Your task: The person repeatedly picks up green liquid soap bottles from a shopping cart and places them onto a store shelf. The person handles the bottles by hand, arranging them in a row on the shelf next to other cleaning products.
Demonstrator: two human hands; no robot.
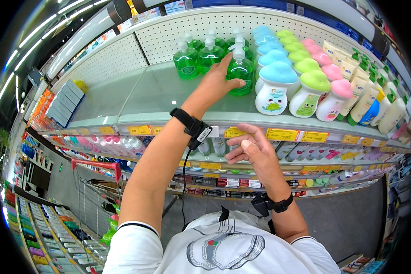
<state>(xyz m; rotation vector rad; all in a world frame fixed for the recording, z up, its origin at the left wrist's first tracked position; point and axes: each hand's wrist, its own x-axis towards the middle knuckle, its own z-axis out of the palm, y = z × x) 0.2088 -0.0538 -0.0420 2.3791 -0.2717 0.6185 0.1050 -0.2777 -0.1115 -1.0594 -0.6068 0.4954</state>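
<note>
My left hand is on the front green pump bottle, its thumb across the bottle's front and its fingers along the left side. That bottle stands upright on the upper glass shelf. Behind and to its left are several more green pump bottles with clear pump heads. My right hand hangs in front of the shelf edge, fingers apart and slightly curled, holding nothing. Right of the green bottles stands a row of white bottles with blue cloud-shaped caps.
White bottles with green caps and pink caps continue rightward, then cream tubes. Grey-white boxes stand at the shelf's left. Yellow price tags line the edge. A shopping cart with a red handle is at lower left.
</note>
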